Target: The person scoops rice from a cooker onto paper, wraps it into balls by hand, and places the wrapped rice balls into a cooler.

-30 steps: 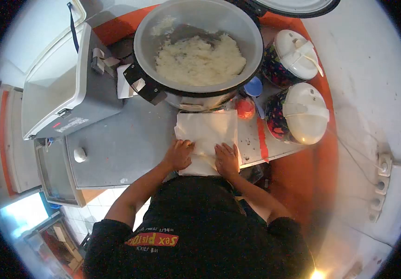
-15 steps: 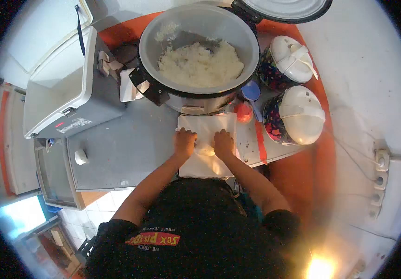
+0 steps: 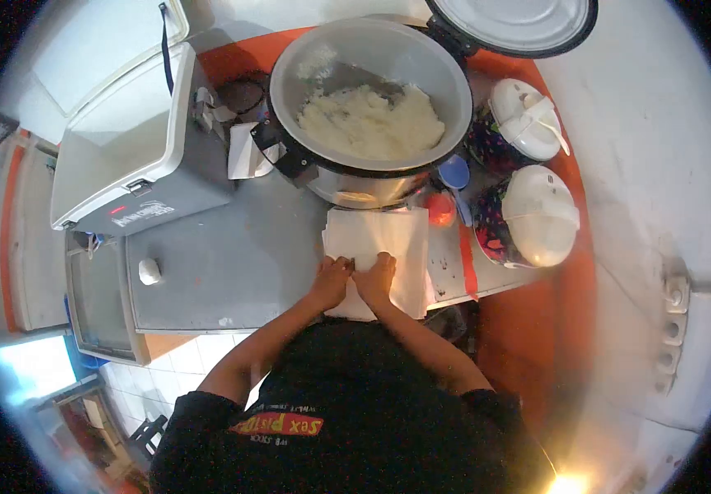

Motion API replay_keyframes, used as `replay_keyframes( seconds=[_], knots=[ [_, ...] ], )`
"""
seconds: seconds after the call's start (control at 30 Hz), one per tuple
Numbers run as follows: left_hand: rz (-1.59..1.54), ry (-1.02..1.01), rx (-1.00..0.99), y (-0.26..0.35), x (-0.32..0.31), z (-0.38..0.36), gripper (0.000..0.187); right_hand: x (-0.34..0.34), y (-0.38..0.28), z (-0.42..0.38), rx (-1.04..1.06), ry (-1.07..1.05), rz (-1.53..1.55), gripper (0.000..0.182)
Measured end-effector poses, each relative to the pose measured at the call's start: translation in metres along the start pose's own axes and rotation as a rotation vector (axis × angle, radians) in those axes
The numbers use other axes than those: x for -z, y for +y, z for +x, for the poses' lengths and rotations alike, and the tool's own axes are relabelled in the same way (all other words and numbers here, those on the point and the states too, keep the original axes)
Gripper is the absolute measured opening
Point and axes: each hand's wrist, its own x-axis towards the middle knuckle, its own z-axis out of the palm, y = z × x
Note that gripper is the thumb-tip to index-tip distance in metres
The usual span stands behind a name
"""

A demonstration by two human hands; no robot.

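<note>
A stack of white paper sheets (image 3: 405,239) lies at the counter's front edge, right before my body. Over it my left hand (image 3: 332,281) and my right hand (image 3: 374,280) are close together, fingertips nearly meeting. Both hands have curled fingers pinching paper at the middle of the stack; the exact fold or edge between them is too small to make out. Just beyond the stack stands a large cooker pot (image 3: 372,195), its lid (image 3: 520,20) raised, with white rice (image 3: 372,123) inside.
An open grey cooler box (image 3: 182,177) stands at the left, near a small white lump (image 3: 149,272) on the grey counter (image 3: 232,255). At the right are a blue ladle (image 3: 454,174), a red round thing (image 3: 440,210) and two lidded patterned containers (image 3: 541,218) (image 3: 524,123).
My hands have drawn together and slightly toward my body; before, they were apart on the paper. The whole view has shifted a little.
</note>
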Motion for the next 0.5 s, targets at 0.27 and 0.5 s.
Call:
replay_keyframes(
  seconds=[0.27, 0.5],
  knots=[
    [-1.042, -0.003, 0.16, -0.026, 0.02, -0.004, 0.03, 0.027, -0.028, 0.0, 0.056, -0.238, 0.558, 0.086],
    [-1.065, 0.078, 0.301, -0.036, 0.04, -0.026, 0.034, 0.024, -0.063, 0.006, -0.169, -0.593, 1.059, 0.085]
  ],
)
